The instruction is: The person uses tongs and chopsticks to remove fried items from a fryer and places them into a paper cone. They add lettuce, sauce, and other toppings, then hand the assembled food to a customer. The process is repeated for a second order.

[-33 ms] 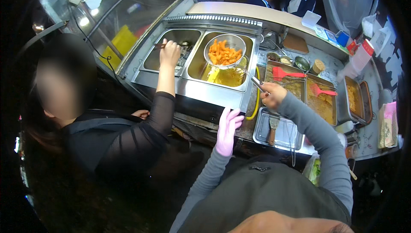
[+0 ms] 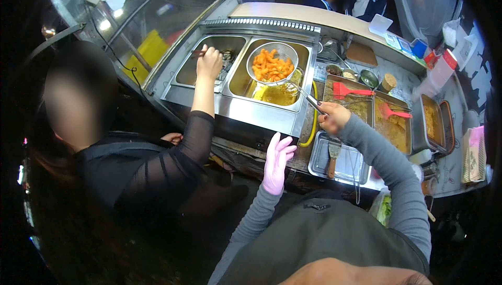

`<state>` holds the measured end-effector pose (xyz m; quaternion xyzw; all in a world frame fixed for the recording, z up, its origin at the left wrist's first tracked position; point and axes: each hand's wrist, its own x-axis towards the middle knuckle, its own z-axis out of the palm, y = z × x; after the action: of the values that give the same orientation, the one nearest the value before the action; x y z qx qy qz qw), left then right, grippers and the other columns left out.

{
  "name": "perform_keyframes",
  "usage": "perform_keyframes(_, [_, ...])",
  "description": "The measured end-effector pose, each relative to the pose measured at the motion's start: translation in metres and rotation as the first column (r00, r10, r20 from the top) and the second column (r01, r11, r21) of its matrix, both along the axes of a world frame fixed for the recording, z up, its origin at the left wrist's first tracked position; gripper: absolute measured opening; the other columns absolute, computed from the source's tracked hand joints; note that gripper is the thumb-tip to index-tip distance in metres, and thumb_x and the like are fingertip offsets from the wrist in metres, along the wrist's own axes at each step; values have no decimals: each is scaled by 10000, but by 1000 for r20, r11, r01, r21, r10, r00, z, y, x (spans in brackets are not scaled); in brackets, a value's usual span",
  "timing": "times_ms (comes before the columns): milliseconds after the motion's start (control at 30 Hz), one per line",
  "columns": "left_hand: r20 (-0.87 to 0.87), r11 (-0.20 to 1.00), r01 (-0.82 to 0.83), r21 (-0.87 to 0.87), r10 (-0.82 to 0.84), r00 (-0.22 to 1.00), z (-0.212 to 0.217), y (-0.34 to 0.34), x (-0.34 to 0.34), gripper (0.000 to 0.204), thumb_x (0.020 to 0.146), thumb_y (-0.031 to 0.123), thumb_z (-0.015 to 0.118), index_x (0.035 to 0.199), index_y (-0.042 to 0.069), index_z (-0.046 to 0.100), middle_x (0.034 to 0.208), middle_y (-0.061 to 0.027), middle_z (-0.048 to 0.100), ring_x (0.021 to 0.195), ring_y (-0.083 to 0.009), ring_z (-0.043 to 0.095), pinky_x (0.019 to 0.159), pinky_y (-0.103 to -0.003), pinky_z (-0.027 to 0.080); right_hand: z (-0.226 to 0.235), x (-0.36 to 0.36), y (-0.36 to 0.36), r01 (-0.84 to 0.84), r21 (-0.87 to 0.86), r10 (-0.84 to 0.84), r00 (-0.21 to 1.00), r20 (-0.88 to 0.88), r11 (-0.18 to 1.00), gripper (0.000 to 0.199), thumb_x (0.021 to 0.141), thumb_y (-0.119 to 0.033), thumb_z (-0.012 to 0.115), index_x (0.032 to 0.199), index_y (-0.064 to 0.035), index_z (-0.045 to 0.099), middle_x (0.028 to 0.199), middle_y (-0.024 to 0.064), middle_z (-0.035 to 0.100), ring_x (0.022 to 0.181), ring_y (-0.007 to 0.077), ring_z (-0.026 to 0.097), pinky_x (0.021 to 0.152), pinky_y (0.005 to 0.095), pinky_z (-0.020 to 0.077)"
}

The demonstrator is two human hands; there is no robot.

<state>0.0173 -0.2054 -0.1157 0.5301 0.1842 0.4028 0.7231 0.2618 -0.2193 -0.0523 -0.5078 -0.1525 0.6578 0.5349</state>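
Observation:
My right hand (image 2: pixel 335 118) is bare and closed round the handle of a wire-mesh strainer (image 2: pixel 257 56). Its bowl is over the right-hand well of the fryer (image 2: pixel 241 106) and holds a heap of orange fried pieces (image 2: pixel 272 65). Yellow oil (image 2: pixel 275 94) shows in the well below it. My left hand (image 2: pixel 278 163), in a pink glove, is raised in front of the fryer with its fingers stretched out and nothing in it.
To the left, a person in black (image 2: pixel 141 154) holds something dark over the other well. Right of the fryer are sauce trays (image 2: pixel 393 129) with red brushes (image 2: pixel 342 90), a steel tray (image 2: pixel 318 165) with a scraper (image 2: pixel 332 160), and a yellow hose (image 2: pixel 315 128). People stand beyond the counter (image 2: pixel 293 12).
The strainer has shifted slightly left with the fried pieces in it, and more of its handle's wire shows. My left hand has barely moved.

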Motion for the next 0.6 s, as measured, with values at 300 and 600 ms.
perform_keyframes(300, [-24, 986, -128, -104, 126, 992, -23, -59, -13, 520, 995, 250, 370, 1428, 20, 197, 1270, -158, 483, 1065, -211, 546, 924, -324, 434, -23, 32, 13, -1, -128, -36, 957, -288, 992, 141, 949, -247, 464, 1002, -125, 511, 628, -25, 373, 432, 43, 269, 319, 180, 174])
perform_keyframes(600, [-73, 962, -265, -57, 261, 963, -31, -78, -19, 492, 991, 267, 383, 1405, 27, 267, 1232, -154, 527, 1042, -212, 568, 898, -314, 448, -12, 51, -9, 0, 87, 7, 996, -84, 996, 212, 952, -242, 464, 1125, -135, 523, 616, -38, 339, 444, 39, 269, 335, 186, 186])
